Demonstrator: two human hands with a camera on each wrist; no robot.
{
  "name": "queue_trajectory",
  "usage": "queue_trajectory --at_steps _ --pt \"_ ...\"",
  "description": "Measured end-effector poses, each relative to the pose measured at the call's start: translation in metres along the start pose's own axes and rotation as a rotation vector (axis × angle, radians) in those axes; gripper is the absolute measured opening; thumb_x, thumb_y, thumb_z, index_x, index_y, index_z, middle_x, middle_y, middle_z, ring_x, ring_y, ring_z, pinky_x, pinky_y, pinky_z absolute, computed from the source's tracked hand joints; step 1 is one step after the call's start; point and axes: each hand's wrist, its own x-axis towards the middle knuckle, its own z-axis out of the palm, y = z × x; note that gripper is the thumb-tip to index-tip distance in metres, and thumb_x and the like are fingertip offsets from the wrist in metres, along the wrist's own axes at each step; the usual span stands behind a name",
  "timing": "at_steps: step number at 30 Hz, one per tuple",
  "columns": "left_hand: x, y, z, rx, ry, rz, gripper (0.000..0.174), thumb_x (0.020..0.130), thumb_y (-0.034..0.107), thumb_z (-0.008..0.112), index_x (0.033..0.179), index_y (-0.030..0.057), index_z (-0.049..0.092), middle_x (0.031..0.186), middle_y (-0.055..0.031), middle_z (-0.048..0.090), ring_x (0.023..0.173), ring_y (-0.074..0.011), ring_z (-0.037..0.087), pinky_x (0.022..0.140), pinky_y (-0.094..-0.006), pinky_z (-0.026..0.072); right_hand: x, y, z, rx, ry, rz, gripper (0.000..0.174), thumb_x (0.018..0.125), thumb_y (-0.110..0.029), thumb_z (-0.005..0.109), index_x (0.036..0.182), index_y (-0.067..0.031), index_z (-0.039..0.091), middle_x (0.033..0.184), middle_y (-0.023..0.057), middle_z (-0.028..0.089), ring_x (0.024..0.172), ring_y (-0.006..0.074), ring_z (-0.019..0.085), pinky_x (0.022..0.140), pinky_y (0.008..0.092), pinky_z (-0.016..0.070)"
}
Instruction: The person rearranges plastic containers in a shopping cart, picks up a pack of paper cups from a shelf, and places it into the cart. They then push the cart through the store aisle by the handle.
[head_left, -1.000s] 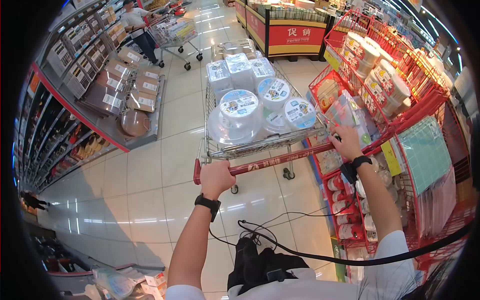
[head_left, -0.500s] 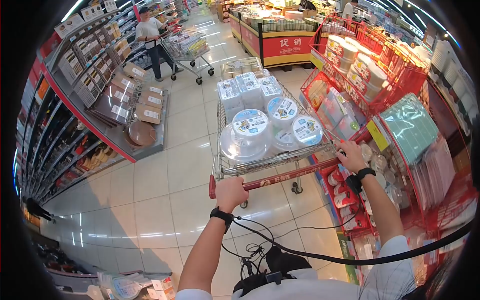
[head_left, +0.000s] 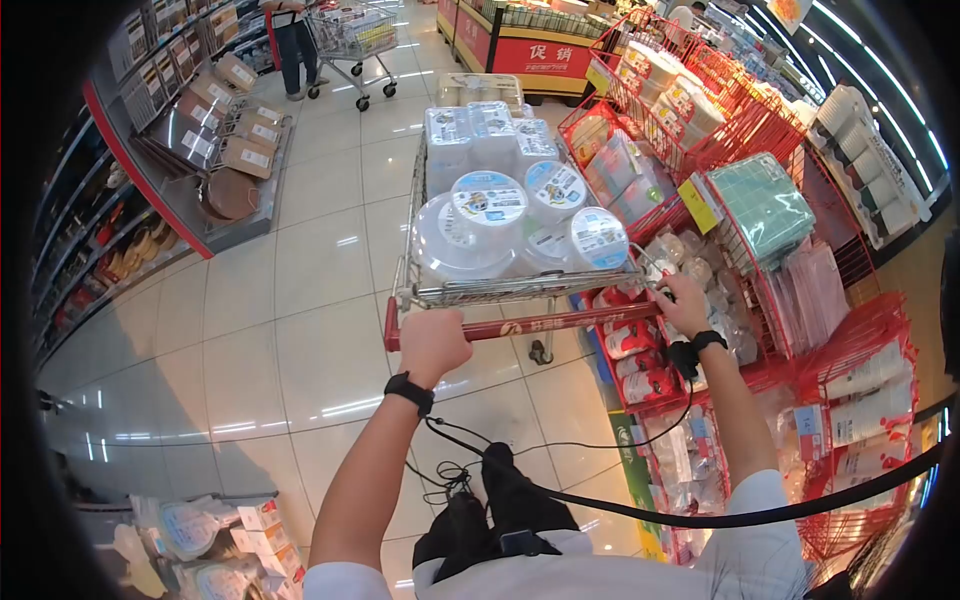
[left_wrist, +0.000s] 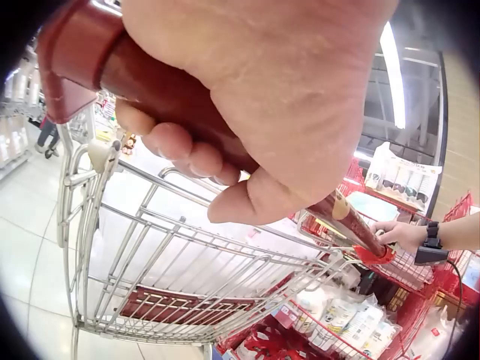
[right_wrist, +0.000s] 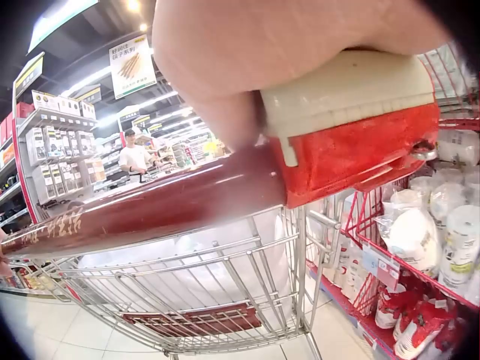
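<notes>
A metal shopping cart (head_left: 480, 292) stands in front of me with a dark red handlebar (head_left: 560, 321). My left hand (head_left: 434, 345) grips the handlebar near its left end; in the left wrist view its fingers (left_wrist: 171, 141) curl round the bar. At the other end my right hand (head_left: 684, 305) holds the bar, and in the right wrist view it lies over a red and cream end piece (right_wrist: 360, 142). Clear round tubs (head_left: 488, 200) with printed lids sit in the cart's near half. Behind them are wrapped white packs (head_left: 492, 132) and a clear-topped brownish package (head_left: 480, 90).
Red wire racks (head_left: 730, 140) of packaged goods run close along the cart's right side. Shelves with boards and pans (head_left: 232, 193) stand at the left. Ahead left, a person (head_left: 296, 50) is beside another cart (head_left: 352, 42). A red promotion stand (head_left: 545, 56) is at the back.
Both hands stay on the handlebar. My view has tilted down and shifted, so the other person is now partly cut off at the top. More of the right-hand racks shows.
</notes>
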Motion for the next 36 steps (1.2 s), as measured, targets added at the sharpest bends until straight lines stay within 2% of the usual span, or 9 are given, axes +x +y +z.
queue_trajectory --at_steps 11,17,19,22,28,32,33,35,36 --pt "-0.076 0.075 0.021 0.007 -0.023 -0.019 0.012 0.065 0.017 0.062 0.073 0.0088 0.066 0.068 -0.0113 0.065 0.066 -0.0294 0.064 0.061 -0.0389 0.0499 -0.091 0.043 -0.022 -0.041 0.026 -0.017 0.017 0.076 -0.028 0.063 0.087 -0.0154 0.059 0.093 0.0049 0.057 0.097 0.029 0.052 0.083 0.0438 0.0386" --pt "-0.118 0.115 0.036 0.053 0.002 -0.074 0.013 0.065 0.017 0.06 0.073 0.0089 0.066 0.069 -0.013 0.065 0.067 -0.0321 0.064 0.062 -0.0411 0.0506 -0.135 0.066 -0.032 -0.053 0.045 -0.008 0.02 0.077 -0.029 0.061 0.089 -0.013 0.059 0.099 0.0063 0.059 0.099 0.0303 0.052 0.083 0.0452 0.0393" --pt "-0.129 0.132 0.036 0.104 -0.023 -0.087 0.014 0.067 0.02 0.059 0.075 0.0102 0.067 0.073 -0.0137 0.066 0.07 -0.0326 0.065 0.064 -0.0413 0.051 -0.148 0.077 -0.032 -0.075 0.189 -0.106 0.022 0.079 -0.03 0.059 0.091 -0.0117 0.06 0.101 0.0074 0.059 0.101 0.0302 0.052 0.084 0.0458 0.04" --pt "-0.142 0.154 0.044 0.104 -0.027 -0.094 0.014 0.07 0.022 0.059 0.073 0.0102 0.066 0.072 -0.0145 0.065 0.07 -0.0336 0.064 0.062 -0.0425 0.0498 -0.163 0.086 -0.048 -0.091 0.012 -0.005 0.025 0.081 -0.032 0.057 0.097 -0.0129 0.062 0.102 0.0077 0.061 0.104 0.0294 0.053 0.084 0.0468 0.0413" --pt "-0.161 0.191 0.054 0.122 -0.029 -0.086 0.015 0.072 0.023 0.058 0.073 0.0088 0.064 0.072 -0.0146 0.065 0.07 -0.0341 0.063 0.062 -0.0422 0.0494 -0.185 0.114 -0.058 -0.148 0.003 -0.027 0.031 0.081 -0.037 0.056 0.103 -0.0151 0.063 0.112 0.0073 0.059 0.109 0.0288 0.051 0.089 0.0477 0.0392" --pt "-0.168 0.194 0.051 0.135 -0.048 -0.073 0.017 0.071 0.024 0.057 0.074 0.0082 0.064 0.075 -0.0155 0.066 0.073 -0.0347 0.064 0.063 -0.0432 0.0499 -0.188 0.103 -0.066 -0.247 -0.026 0.034 0.042 0.078 -0.047 0.057 0.107 -0.0164 0.063 0.115 0.0089 0.058 0.112 0.0293 0.049 0.095 0.0532 0.0317" --pt "-0.17 0.192 0.053 0.133 -0.031 -0.038 0.018 0.073 0.025 0.057 0.076 0.0087 0.064 0.074 -0.0158 0.066 0.072 -0.0354 0.064 0.062 -0.0441 0.0496 -0.192 0.097 -0.06 -0.208 0.102 0.03 0.044 0.078 -0.049 0.057 0.106 -0.0161 0.063 0.114 0.0099 0.058 0.114 0.0293 0.048 0.096 0.0529 0.0309" --pt "-0.175 0.191 0.053 0.06 -0.019 -0.013 0.017 0.071 0.024 0.06 0.077 0.0076 0.063 0.073 -0.0153 0.064 0.072 -0.0356 0.062 0.062 -0.044 0.0488 -0.199 0.057 -0.072 0.011 0.185 0.078 0.043 0.077 -0.046 0.059 0.107 -0.0144 0.062 0.114 0.0109 0.057 0.114 0.0298 0.048 0.097 0.0508 0.0305" --pt "-0.176 0.186 0.054 -0.031 0.029 0.113 0.018 0.07 0.022 0.062 0.08 0.0071 0.062 0.075 -0.015 0.063 0.074 -0.0352 0.061 0.065 -0.0441 0.0481 -0.203 0.042 -0.07 0.075 0.277 0.014 0.043 0.077 -0.043 0.061 0.108 -0.0134 0.061 0.113 0.0114 0.057 0.113 0.0302 0.048 0.097 0.0493 0.0307"
